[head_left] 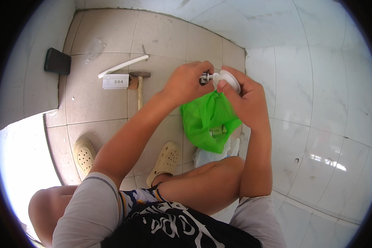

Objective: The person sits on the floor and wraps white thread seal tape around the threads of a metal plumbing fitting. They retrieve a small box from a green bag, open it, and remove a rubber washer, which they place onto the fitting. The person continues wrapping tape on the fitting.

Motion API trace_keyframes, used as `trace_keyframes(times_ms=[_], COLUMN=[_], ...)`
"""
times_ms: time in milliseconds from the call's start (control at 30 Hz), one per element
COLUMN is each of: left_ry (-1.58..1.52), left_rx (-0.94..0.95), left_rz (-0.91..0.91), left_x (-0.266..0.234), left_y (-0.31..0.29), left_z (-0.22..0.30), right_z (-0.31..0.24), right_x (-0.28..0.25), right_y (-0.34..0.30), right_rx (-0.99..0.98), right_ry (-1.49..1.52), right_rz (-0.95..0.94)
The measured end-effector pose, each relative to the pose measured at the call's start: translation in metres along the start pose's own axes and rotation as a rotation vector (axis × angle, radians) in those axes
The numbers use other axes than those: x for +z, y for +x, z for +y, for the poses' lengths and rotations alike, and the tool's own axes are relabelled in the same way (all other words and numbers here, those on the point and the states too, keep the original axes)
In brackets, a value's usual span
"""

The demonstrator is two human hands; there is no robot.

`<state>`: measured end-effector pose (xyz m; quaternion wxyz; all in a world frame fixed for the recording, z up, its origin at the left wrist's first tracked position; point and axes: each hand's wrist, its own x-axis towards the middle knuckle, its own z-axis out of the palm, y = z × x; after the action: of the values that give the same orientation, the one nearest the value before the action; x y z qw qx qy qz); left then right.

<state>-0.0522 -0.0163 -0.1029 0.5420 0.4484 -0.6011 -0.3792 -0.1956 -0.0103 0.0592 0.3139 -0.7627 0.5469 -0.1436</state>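
Observation:
In front of me my left hand (189, 80) is closed round a shiny chrome valve fitting (203, 78). White material shows at the fitting's right end. My right hand (251, 98) grips a roll of white thread tape (230, 81), thumb on the near side and fingers behind it. The roll and the fitting's end are close together; whether they touch I cannot tell. Just below both hands a green plastic bag (196, 122) sits on the floor, with a small box (217, 131) partly visible in it.
To the left on the tiles lie a hammer (140, 91), a white and grey box (115, 82), a white tube (124, 66) and clear plastic wrap (94, 49). A dark phone (57, 61) leans by the left wall. A white plastic bag (206, 157) lies below the green one. Tiled wall (301, 107) rises at right.

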Motion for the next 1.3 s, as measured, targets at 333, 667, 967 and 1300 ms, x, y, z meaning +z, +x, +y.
trace_keyframes(times_ms=[333, 667, 967, 1300], left_ry=[-0.116, -0.39, -0.668, -0.581], left_rx=[0.109, -0.039, -0.281, -0.262], left_rz=[-0.181, -0.175, 0.05, 0.132], left_x=[0.01, -0.01, -0.019, -0.02], left_y=[-0.006, 0.002, 0.018, 0.02], left_z=[0.007, 0.032, 0.02, 0.012], right_z=[0.012, 0.045, 0.035, 0.012], right_x=[-0.014, -0.013, -0.002, 0.007], right_y=[0.025, 0.032, 0.026, 0.018], right_rx=[0.078, 0.298, 0.192, -0.014], right_ry=[0.526, 0.311, 0.184, -0.286], right_rz=[0.189, 0.1, -0.083, -0.039])
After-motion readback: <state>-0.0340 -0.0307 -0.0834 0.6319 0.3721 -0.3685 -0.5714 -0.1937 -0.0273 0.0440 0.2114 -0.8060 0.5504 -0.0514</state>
